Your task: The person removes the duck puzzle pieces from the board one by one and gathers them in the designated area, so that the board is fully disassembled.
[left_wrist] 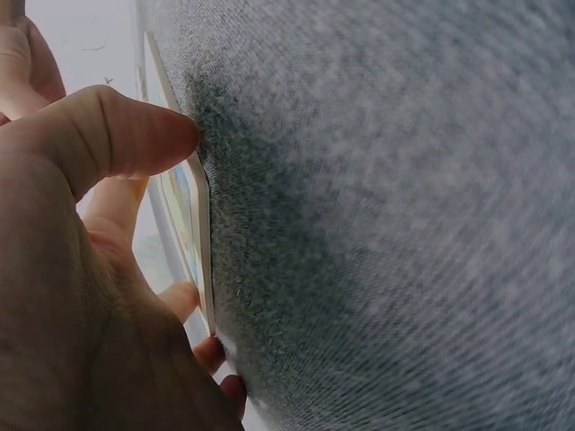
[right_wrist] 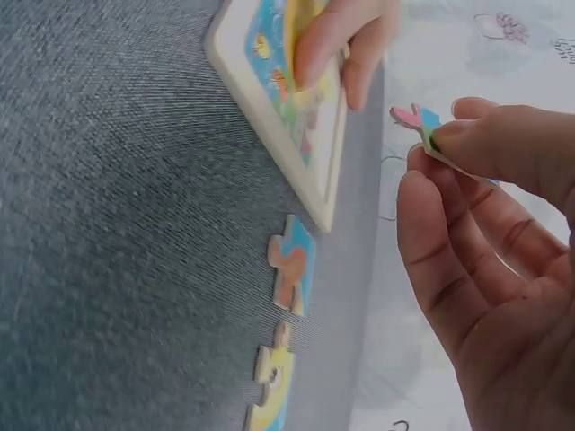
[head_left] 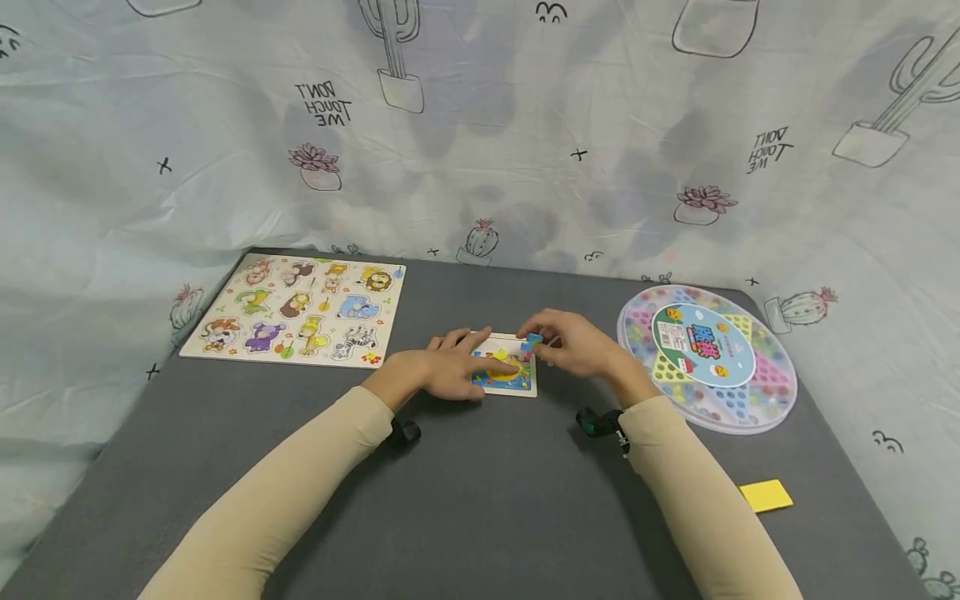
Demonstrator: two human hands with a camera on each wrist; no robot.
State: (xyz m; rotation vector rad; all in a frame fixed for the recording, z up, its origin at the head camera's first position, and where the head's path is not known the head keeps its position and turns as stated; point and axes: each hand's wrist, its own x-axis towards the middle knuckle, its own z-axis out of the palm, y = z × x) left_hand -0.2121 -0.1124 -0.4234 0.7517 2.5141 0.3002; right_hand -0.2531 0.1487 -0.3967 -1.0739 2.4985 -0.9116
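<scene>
A small jigsaw puzzle in a pale wooden frame [head_left: 525,394] lies in the middle of the table. My left hand [head_left: 448,373] is spread over its left part, with a straight finger on the yellow picture. In the left wrist view, the left thumb [left_wrist: 148,135] reaches the near edge of the frame. Between thumb and fingertips, my right hand [head_left: 576,343] pinches a blue, pink and green puzzle piece [right_wrist: 424,124], held above the frame's far right corner. Two loose puzzle pieces, one blue with brown [right_wrist: 292,265] and one yellow [right_wrist: 274,391], lie beside the frame under the right hand.
An animal peg board [head_left: 292,312] lies at the back left. On the right is a round Chinese checkers box [head_left: 765,367]. A yellow card [head_left: 767,496] sits by the right forearm. Behind the grey table [head_left: 480,500] hangs a white cactus-print curtain [head_left: 480,150].
</scene>
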